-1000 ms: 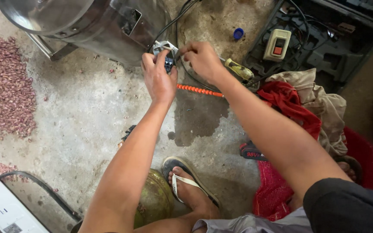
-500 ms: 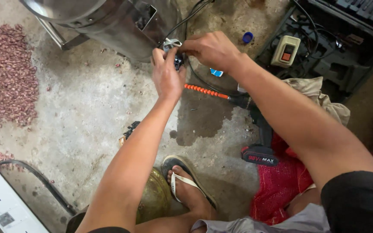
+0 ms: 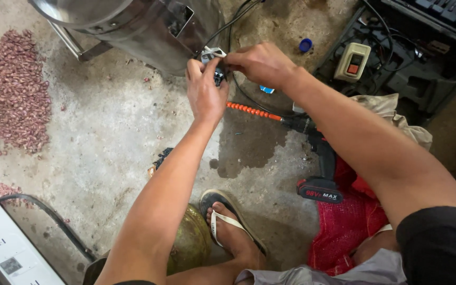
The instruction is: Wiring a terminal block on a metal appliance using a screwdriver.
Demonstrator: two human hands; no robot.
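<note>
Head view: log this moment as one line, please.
left hand grips small electrical part | right hand pinches same part | wires to steel machine | cordless drill on floor

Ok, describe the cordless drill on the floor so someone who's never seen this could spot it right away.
Start at the big shiny metal machine at the top, then drop past the two hands to the bare concrete floor below the right forearm. The cordless drill lies there beside a red mesh bag; its black body, red-trimmed base and long orange flexible shaft set it apart.
</note>
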